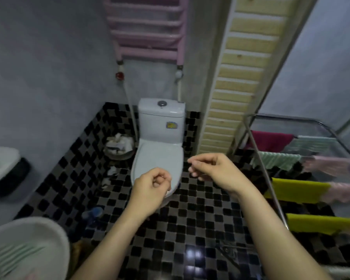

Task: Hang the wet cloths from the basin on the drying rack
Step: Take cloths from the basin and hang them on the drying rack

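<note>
Both hands hang empty mid-frame, left hand [152, 184] and right hand [212, 168] loosely curled, likely between cloths. A pale green cloth [14, 257] waits in the basin [49, 225] at lower left; the drying rack [261, 158] at right carries several, spread over separate rails to air

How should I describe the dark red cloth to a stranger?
Look right of the toilet to the metal drying rack. On its farthest occupied rail, at the left end, hangs the dark red cloth. It is the only red one; its neighbours are pale green, pink and yellow.
</note>
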Demonstrator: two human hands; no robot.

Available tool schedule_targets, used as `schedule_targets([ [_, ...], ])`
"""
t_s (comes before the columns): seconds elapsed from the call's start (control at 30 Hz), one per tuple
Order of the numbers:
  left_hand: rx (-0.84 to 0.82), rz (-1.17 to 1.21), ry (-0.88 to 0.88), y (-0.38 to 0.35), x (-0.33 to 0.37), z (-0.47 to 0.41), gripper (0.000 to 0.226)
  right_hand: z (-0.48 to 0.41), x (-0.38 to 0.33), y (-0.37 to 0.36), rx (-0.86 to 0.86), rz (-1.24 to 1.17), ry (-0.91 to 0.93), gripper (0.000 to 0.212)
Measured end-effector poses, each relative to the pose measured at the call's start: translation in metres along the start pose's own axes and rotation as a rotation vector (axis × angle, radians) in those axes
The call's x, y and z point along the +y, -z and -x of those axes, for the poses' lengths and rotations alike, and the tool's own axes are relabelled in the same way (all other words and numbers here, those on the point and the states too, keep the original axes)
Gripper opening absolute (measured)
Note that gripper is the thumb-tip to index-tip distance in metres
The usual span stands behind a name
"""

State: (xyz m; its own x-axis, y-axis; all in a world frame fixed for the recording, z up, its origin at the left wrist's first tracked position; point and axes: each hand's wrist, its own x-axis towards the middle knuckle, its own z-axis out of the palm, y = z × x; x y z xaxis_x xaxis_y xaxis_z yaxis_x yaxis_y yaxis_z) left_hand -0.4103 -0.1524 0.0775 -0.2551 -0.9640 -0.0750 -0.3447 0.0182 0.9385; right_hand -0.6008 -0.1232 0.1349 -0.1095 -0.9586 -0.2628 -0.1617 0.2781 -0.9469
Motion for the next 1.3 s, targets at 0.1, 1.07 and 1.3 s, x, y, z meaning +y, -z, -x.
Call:
schedule_targets([
  [0.1, 0.097, 0.115, 0.080, 0.038, -0.010, 0.021, 0.017, -0.008, -0.005, -0.050, -0.149, -0.294, -0.081, 0.018],
  [1.07, -0.120, -0.624, 0.819, 0.235, -0.344, 0.226, 0.039, 0.001, 0.155, -0.507, -0.716, -0.023, -0.797, 0.027],
  [1.3, 0.365, -0.023, 0.735, 0.260, -0.353, 0.213, 0.025, 0.001, 0.188, -0.539, -0.722, 0.036, -0.896, 0.022],
])
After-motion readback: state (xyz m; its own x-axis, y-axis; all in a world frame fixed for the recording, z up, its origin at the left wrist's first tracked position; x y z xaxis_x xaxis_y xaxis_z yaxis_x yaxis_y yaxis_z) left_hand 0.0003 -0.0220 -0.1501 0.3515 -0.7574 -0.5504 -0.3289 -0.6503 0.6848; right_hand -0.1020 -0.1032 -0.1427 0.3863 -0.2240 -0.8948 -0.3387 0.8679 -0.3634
